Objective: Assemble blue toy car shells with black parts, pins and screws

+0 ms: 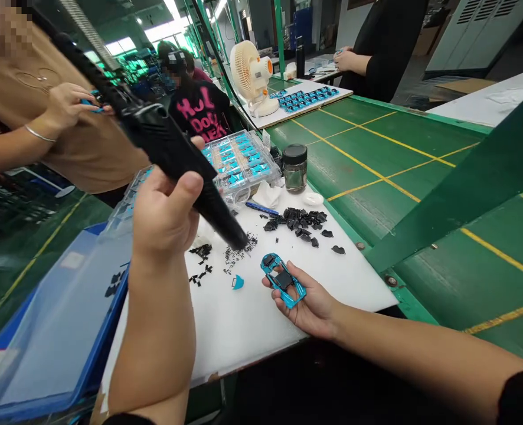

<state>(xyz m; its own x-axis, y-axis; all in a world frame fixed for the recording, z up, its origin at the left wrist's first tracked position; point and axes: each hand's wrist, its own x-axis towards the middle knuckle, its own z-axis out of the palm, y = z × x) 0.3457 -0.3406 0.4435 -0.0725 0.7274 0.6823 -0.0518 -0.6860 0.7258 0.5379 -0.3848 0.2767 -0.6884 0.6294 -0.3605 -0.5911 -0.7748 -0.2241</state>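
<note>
My left hand [166, 215] is wrapped round a black powered screwdriver [177, 162] that hangs from a coiled cable, its tip pointing down at small black screws [239, 255] on the white board [252, 319]. My right hand [308, 301] lies palm up on the board and cradles a blue toy car body [283, 280], underside up, with a black part set in it. A small blue piece [237, 282] lies between my hands. A pile of black plastic parts [299, 221] sits beyond the car.
A clear tray of blue car parts [239, 159] and a dark jar [295, 168] stand at the back of the board. A blue bin [53, 342] is at left. Green conveyor [421, 177] runs right. Other people work at left and far back, near a fan [251, 77].
</note>
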